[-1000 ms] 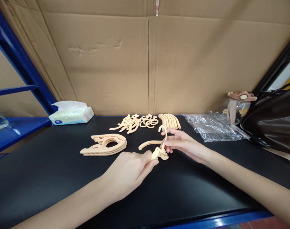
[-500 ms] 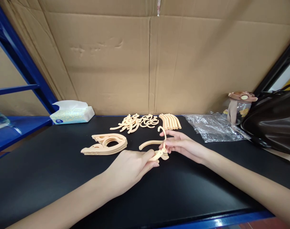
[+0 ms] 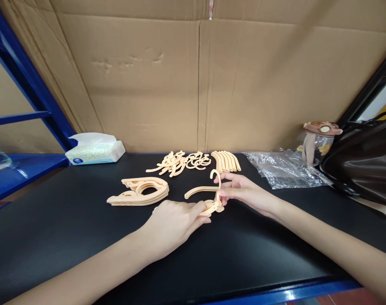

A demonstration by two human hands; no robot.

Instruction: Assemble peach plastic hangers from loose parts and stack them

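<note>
My left hand (image 3: 180, 226) is closed around a cream plastic hanger arm (image 3: 209, 208), most of which its fingers hide. Between thumb and fingers, my right hand (image 3: 239, 189) pinches a cream hanger hook (image 3: 218, 182), standing upright with its curl at the top. The hook's lower end meets the hanger arm at a round joint; I cannot tell whether it is locked in. Just behind, a loose curved hanger arm (image 3: 199, 190) lies on the table. To the left rests a stack of folded hangers (image 3: 148, 192).
At the back lie a pile of small hanger pieces (image 3: 173, 163), several loose hooks (image 3: 198, 161) and a row of hanger arms (image 3: 226, 161). A tissue pack (image 3: 95, 150) sits back left. Crumpled plastic bag (image 3: 284, 169), bottle (image 3: 321, 140) and dark bag (image 3: 364, 165) occupy the right.
The hook's lower end has settled closer onto the hanger arm's joint, and the hook stands slightly straighter. Both hands keep their grip almost in place.
</note>
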